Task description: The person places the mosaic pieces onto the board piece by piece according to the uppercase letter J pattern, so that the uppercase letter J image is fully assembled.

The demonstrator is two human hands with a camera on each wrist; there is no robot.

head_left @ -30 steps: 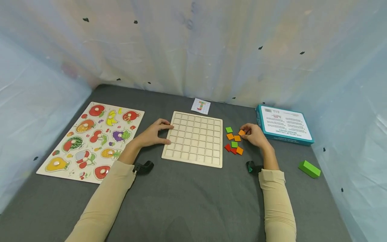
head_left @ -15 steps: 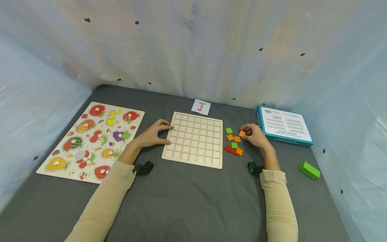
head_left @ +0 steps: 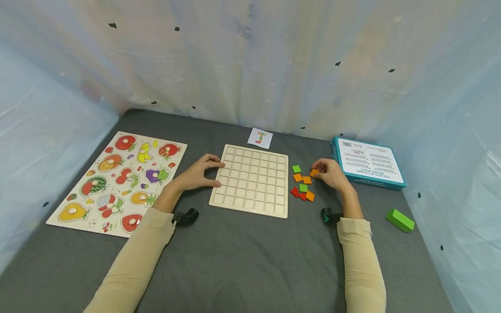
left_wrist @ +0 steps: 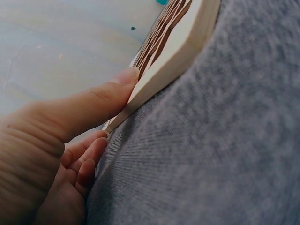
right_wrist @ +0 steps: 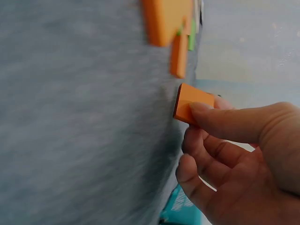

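Observation:
My right hand [head_left: 329,173] pinches an orange square tile [right_wrist: 188,104] between thumb and fingers; in the right wrist view the tile is tilted at the fingertips. Beside it lie loose tiles: a green one [head_left: 296,168], another green one [head_left: 303,188], red ones [head_left: 295,191] and several orange ones [head_left: 307,180]. At the left edge of a wooden grid board [head_left: 250,212], my left hand [head_left: 195,174] rests with thumb and fingers spread apart. In the left wrist view its thumb [left_wrist: 101,101] touches the board's rim. The board's square cells hold no tiles.
A small card [head_left: 260,138] with a coloured pattern lies behind the board. A fruit puzzle board [head_left: 127,195] is on the left. At the right are a teal box [head_left: 369,160] and a green block [head_left: 400,220]. Curtains stand behind the grey cloth [head_left: 250,261].
My right hand has shifted very slightly to the right with the orange tile in its fingers. The left hand and the board have stayed in place.

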